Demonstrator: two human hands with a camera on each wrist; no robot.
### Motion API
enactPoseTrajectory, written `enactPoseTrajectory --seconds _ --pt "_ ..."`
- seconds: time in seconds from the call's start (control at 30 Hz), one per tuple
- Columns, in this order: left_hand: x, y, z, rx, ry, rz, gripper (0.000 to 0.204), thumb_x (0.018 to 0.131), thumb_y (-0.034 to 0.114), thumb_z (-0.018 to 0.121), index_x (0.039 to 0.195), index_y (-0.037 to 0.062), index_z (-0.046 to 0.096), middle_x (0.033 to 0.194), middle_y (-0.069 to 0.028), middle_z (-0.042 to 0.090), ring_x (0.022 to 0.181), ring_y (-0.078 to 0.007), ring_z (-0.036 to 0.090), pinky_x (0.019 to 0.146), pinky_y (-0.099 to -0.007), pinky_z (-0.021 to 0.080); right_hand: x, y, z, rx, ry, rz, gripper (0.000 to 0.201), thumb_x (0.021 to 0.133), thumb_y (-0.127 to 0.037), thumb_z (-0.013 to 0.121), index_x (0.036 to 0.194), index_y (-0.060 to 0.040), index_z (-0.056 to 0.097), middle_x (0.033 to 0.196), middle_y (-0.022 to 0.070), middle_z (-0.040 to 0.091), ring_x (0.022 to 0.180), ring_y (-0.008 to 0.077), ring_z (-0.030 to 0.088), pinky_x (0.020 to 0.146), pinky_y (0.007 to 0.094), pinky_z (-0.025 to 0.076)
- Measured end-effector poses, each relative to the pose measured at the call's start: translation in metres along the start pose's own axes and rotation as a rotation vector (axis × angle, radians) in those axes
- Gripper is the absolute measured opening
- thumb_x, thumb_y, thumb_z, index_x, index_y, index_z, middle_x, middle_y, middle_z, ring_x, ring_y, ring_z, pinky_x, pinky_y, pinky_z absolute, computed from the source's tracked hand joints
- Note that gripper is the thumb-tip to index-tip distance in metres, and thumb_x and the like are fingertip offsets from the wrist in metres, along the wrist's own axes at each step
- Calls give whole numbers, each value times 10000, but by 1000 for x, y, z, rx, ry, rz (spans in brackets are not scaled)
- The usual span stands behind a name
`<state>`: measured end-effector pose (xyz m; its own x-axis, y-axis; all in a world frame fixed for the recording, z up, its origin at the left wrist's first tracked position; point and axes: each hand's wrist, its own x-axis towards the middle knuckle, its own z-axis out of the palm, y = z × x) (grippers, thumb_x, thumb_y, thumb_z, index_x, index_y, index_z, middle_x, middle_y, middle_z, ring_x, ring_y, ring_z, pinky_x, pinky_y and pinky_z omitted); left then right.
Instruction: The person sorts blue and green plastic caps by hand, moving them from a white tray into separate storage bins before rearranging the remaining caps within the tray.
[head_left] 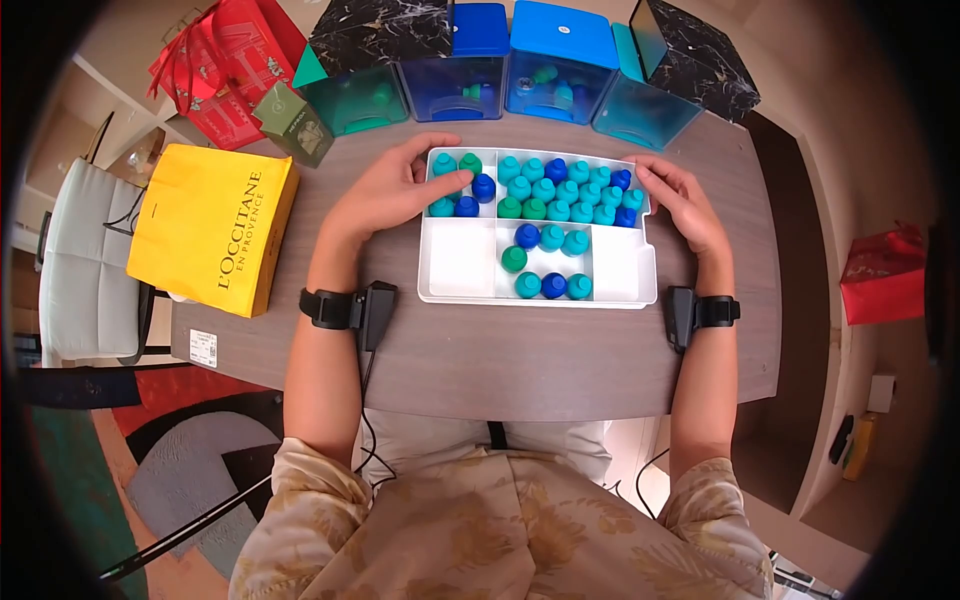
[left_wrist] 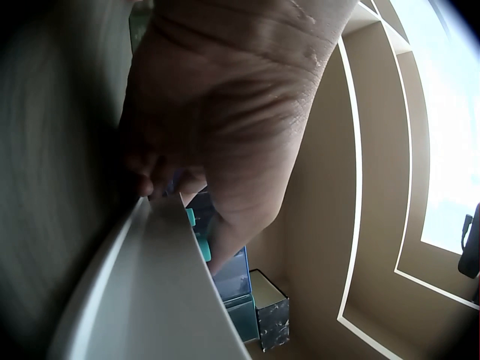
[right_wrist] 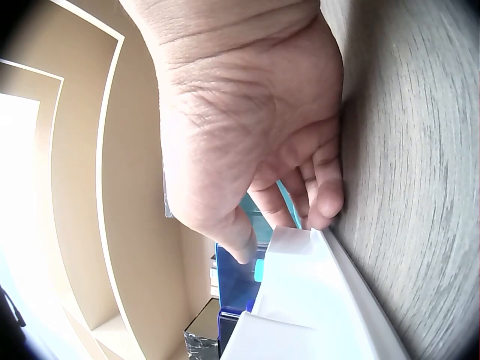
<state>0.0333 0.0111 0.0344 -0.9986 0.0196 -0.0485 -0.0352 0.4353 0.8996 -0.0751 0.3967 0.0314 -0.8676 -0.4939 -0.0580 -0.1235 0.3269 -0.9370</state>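
Observation:
A white divided tray lies on the table between both hands. My left hand grips its upper left edge, thumb reaching over the rim beside a dark blue bottle. At the upper right corner my right hand holds the rim, thumb on top and fingers along the outside. Small teal, green and blue bottles stand upright in the upper compartments and the lower middle one, among them a green bottle. In the wrist views, fingers of each hand curl at the tray's outer wall, low by the table.
Behind the tray stand lidded bins, including a blue bin with a few bottles inside. A yellow paper bag, a green box and a red gift bag are at the left. Another red bag is at the far right.

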Motion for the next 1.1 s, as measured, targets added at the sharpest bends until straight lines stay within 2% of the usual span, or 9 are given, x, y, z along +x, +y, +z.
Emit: enactPoseTrajectory --seconds 0.27,0.57,0.67,0.87,1.1 --pt "7 -17 -7 -28 -18 -4 588 904 359 819 1405 88 672 795 52 501 746 -71 487 673 -236 388 0 0 -1 -12 -9 3 455 1055 -436 662 1283 -49 741 1024 -31 703 875 68 553 739 232 441" --pt "5 -8 -4 7 -9 -43 680 892 472 839 1392 42 672 790 58 491 752 -60 479 672 -224 363 -1 1 0 -18 -3 10 459 1061 -445 651 1281 -52 740 1019 -33 703 884 69 560 743 233 444" --pt "6 -12 -7 -65 -16 -35 662 918 464 825 1402 43 665 812 55 535 773 -56 495 694 -218 379 -1 -1 -1 -17 -15 -5 455 1064 -444 646 1279 -54 740 1021 -36 703 886 68 562 744 233 446" --pt "4 -12 -12 -139 -55 -20 563 966 350 789 1422 51 650 900 34 650 810 -52 538 737 -210 412 0 0 0 -23 -8 -6 454 1069 -447 640 1278 -56 741 1021 -39 701 888 66 564 743 233 446" --pt "4 -9 -11 -147 -47 -28 458 975 281 769 1367 58 687 920 26 684 854 -44 579 773 -213 452 0 -1 -1 -30 -15 5 466 1066 -458 639 1276 -55 742 1025 -35 699 879 71 554 742 234 446"
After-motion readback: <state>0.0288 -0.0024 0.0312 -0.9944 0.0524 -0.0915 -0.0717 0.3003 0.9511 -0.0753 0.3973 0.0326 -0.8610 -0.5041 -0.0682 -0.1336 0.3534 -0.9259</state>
